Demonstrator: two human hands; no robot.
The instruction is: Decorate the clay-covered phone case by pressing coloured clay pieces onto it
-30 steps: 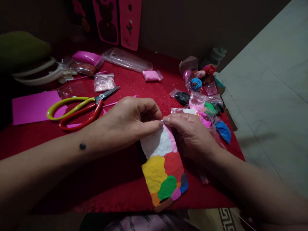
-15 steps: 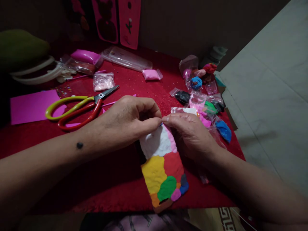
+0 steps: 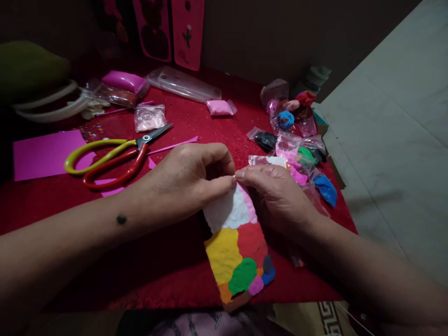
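A flat rectangular board covered in patches of coloured clay slants toward me above the table's front edge. White, yellow, red, green, pink, blue and orange patches show. My left hand comes in over its top left, thumb and index finger pinched at the top edge. My right hand grips the upper right side, its thumb tip meeting my left fingertips. The board's top end is hidden behind the fingers. A tiny pale bit shows between the fingertips, too small to name. A small black lump sits on my left forearm.
Scissors with yellow and red handles lie left on the red cloth, over a pink sheet. Clay packets crowd the right side. A clear plastic case lies behind. Pink decorated panels stand at the back.
My left hand and forearm have shifted slightly right and down. The blue spot seen earlier at the fingertips is now covered. Both hands stay at the board's top.
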